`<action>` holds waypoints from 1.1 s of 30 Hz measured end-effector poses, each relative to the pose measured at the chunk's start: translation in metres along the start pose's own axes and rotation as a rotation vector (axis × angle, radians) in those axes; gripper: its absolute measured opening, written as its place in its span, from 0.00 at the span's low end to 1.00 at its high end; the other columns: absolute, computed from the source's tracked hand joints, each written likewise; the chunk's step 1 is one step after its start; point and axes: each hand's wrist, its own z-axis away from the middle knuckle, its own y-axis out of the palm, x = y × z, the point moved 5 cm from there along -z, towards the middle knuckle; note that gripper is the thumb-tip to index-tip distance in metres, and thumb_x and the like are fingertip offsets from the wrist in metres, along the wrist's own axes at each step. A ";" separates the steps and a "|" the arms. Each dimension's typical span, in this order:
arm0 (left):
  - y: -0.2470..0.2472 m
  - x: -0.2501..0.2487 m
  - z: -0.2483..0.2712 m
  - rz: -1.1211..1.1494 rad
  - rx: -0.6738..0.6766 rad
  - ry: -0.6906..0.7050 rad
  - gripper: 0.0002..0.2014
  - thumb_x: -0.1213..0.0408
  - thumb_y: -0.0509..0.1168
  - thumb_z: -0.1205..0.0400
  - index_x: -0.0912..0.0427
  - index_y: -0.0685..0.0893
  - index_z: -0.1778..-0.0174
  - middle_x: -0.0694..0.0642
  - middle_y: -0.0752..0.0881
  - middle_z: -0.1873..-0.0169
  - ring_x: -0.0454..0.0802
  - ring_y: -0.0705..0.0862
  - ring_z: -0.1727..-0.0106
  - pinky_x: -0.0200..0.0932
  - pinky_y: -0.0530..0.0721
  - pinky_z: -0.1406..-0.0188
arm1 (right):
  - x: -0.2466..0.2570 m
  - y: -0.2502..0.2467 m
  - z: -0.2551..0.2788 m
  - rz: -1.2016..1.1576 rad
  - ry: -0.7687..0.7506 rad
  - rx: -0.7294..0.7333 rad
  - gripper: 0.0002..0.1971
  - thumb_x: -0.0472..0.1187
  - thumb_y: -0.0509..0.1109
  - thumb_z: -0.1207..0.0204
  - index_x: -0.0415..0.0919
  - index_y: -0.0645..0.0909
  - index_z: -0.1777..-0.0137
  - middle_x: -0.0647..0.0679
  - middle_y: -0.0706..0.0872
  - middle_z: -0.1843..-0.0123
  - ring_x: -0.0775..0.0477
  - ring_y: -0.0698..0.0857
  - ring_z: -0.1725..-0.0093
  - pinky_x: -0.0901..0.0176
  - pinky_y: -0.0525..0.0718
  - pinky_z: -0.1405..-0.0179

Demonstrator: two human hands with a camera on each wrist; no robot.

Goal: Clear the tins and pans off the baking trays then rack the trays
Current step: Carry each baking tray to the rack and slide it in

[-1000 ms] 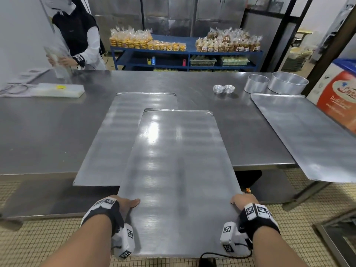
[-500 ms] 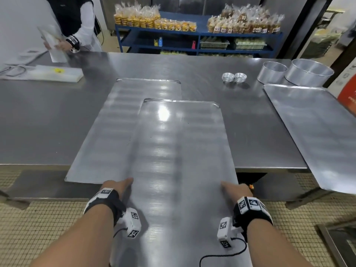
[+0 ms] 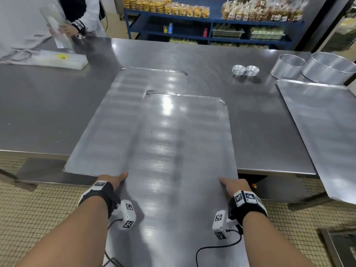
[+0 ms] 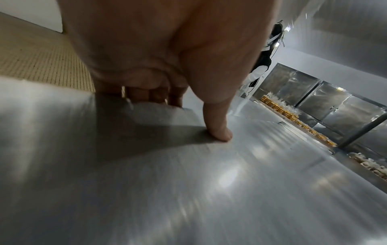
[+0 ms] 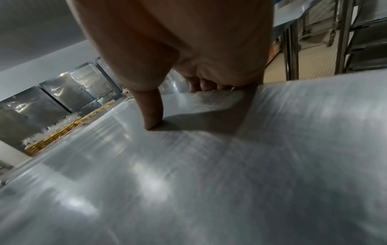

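Three trays cleared, none racked: your left hand [image 3: 112,181] and right hand [image 3: 234,186] grip the front tray [image 3: 183,151], tins [image 3: 245,70] benched.

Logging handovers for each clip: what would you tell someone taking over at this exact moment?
Left hand and right hand each grip a long edge of the top tray, thumbs on top, fingers curled under.
That tray sticks out past the table edge toward you, overlapping a second tray. A third tray overhangs on the right.
Done: all three trays are bare; two small tins and two round pans sit on the table.
Left: rack all three trays.
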 end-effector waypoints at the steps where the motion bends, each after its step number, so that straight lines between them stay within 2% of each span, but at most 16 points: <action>1: -0.001 0.002 0.003 -0.003 0.008 0.008 0.37 0.37 0.67 0.19 0.67 0.81 0.27 0.68 0.83 0.31 0.65 0.84 0.37 0.46 0.79 0.43 | 0.005 -0.005 0.017 0.005 0.008 0.005 0.48 0.62 0.83 0.47 0.32 0.78 0.31 0.37 0.87 0.40 0.36 0.86 0.44 0.52 0.83 0.43; 3: -0.002 0.009 0.004 -0.008 0.036 0.029 0.37 0.42 0.72 0.20 0.66 0.77 0.24 0.65 0.80 0.26 0.64 0.82 0.31 0.46 0.78 0.36 | 0.006 -0.014 0.041 0.011 0.026 0.004 0.37 0.56 0.81 0.33 0.31 0.79 0.31 0.36 0.85 0.35 0.36 0.85 0.38 0.52 0.81 0.44; 5: -0.004 0.014 0.006 -0.023 0.035 0.054 0.33 0.46 0.75 0.21 0.67 0.80 0.28 0.64 0.82 0.29 0.63 0.83 0.35 0.45 0.77 0.40 | -0.001 -0.019 0.049 0.003 0.026 -0.008 0.33 0.55 0.78 0.27 0.30 0.80 0.31 0.36 0.84 0.33 0.37 0.83 0.33 0.51 0.79 0.38; 8: -0.007 0.025 0.005 -0.015 0.063 0.060 0.32 0.43 0.75 0.24 0.67 0.86 0.34 0.62 0.87 0.37 0.61 0.87 0.45 0.44 0.78 0.49 | -0.015 -0.020 0.069 -0.039 0.014 -0.026 0.35 0.55 0.80 0.31 0.30 0.81 0.32 0.36 0.84 0.33 0.37 0.83 0.33 0.50 0.80 0.35; 10: -0.013 0.030 0.007 0.037 0.056 0.045 0.30 0.47 0.76 0.27 0.67 0.87 0.37 0.62 0.89 0.46 0.59 0.87 0.56 0.45 0.81 0.54 | -0.027 -0.017 0.080 -0.086 0.026 -0.052 0.34 0.54 0.82 0.33 0.30 0.82 0.33 0.36 0.86 0.35 0.37 0.85 0.35 0.49 0.83 0.36; 13: -0.018 0.034 0.016 0.085 0.084 0.043 0.25 0.48 0.75 0.25 0.65 0.87 0.41 0.61 0.88 0.47 0.55 0.84 0.64 0.44 0.79 0.64 | -0.049 -0.017 0.099 -0.182 0.091 -0.076 0.32 0.49 0.84 0.34 0.28 0.81 0.37 0.36 0.86 0.47 0.37 0.87 0.52 0.51 0.85 0.51; 15: -0.022 0.034 0.023 0.121 0.082 0.094 0.22 0.50 0.78 0.25 0.61 0.86 0.42 0.61 0.87 0.49 0.54 0.83 0.66 0.43 0.79 0.67 | -0.061 -0.019 0.114 -0.259 0.108 -0.096 0.30 0.45 0.85 0.34 0.27 0.81 0.38 0.37 0.84 0.51 0.42 0.83 0.64 0.55 0.80 0.61; 19: -0.029 0.036 0.040 0.185 0.087 0.137 0.19 0.58 0.83 0.29 0.59 0.84 0.48 0.60 0.86 0.55 0.61 0.87 0.57 0.51 0.86 0.51 | -0.084 -0.021 0.139 -0.364 0.109 -0.159 0.29 0.44 0.87 0.39 0.28 0.82 0.44 0.36 0.88 0.52 0.42 0.83 0.65 0.53 0.80 0.59; 21: -0.032 0.032 0.044 0.188 0.056 0.191 0.23 0.55 0.83 0.29 0.65 0.87 0.44 0.65 0.89 0.47 0.64 0.89 0.47 0.53 0.86 0.46 | -0.092 -0.026 0.151 -0.406 0.112 -0.198 0.23 0.45 0.87 0.39 0.31 0.81 0.54 0.42 0.85 0.62 0.44 0.82 0.68 0.52 0.82 0.56; 23: -0.031 0.027 0.053 0.169 0.051 0.246 0.29 0.54 0.82 0.29 0.69 0.87 0.39 0.68 0.89 0.40 0.66 0.88 0.39 0.54 0.85 0.43 | -0.104 -0.035 0.166 -0.456 0.124 -0.246 0.21 0.44 0.88 0.41 0.32 0.81 0.62 0.41 0.86 0.64 0.42 0.86 0.66 0.48 0.87 0.52; 25: -0.025 0.019 0.064 0.163 0.066 0.280 0.30 0.54 0.82 0.31 0.70 0.87 0.39 0.69 0.89 0.41 0.66 0.88 0.39 0.53 0.85 0.44 | -0.115 -0.047 0.182 -0.510 0.124 -0.283 0.19 0.43 0.87 0.40 0.33 0.80 0.64 0.42 0.84 0.65 0.43 0.84 0.67 0.49 0.86 0.56; 27: -0.017 0.009 0.078 0.152 0.104 0.299 0.30 0.52 0.84 0.35 0.70 0.88 0.45 0.68 0.91 0.49 0.66 0.91 0.48 0.54 0.89 0.47 | -0.129 -0.059 0.197 -0.557 0.135 -0.311 0.20 0.45 0.87 0.38 0.31 0.81 0.61 0.43 0.82 0.68 0.45 0.81 0.70 0.55 0.82 0.66; 28: -0.011 0.004 0.084 0.152 0.125 0.296 0.30 0.51 0.85 0.38 0.69 0.89 0.49 0.66 0.92 0.55 0.66 0.92 0.54 0.56 0.91 0.48 | -0.137 -0.065 0.201 -0.579 0.153 -0.325 0.21 0.45 0.87 0.39 0.30 0.82 0.60 0.41 0.83 0.68 0.45 0.82 0.70 0.53 0.84 0.68; 30: 0.005 -0.010 0.094 0.150 0.171 0.304 0.29 0.51 0.86 0.43 0.68 0.89 0.54 0.64 0.92 0.61 0.66 0.92 0.60 0.61 0.92 0.50 | -0.153 -0.080 0.215 -0.606 0.177 -0.394 0.21 0.43 0.88 0.42 0.30 0.83 0.61 0.37 0.86 0.67 0.40 0.86 0.69 0.40 0.90 0.61; 32: 0.022 -0.028 0.110 0.131 0.201 0.348 0.28 0.52 0.86 0.44 0.66 0.90 0.56 0.62 0.92 0.62 0.64 0.92 0.61 0.60 0.92 0.52 | -0.169 -0.096 0.226 -0.655 0.220 -0.454 0.21 0.41 0.89 0.46 0.30 0.81 0.63 0.35 0.86 0.67 0.37 0.86 0.69 0.30 0.89 0.57; 33: 0.031 -0.036 0.115 0.119 0.214 0.369 0.28 0.52 0.86 0.44 0.66 0.90 0.56 0.60 0.92 0.62 0.62 0.92 0.61 0.56 0.92 0.54 | -0.175 -0.104 0.231 -0.673 0.234 -0.470 0.23 0.41 0.90 0.46 0.28 0.80 0.63 0.35 0.85 0.68 0.37 0.85 0.69 0.31 0.89 0.55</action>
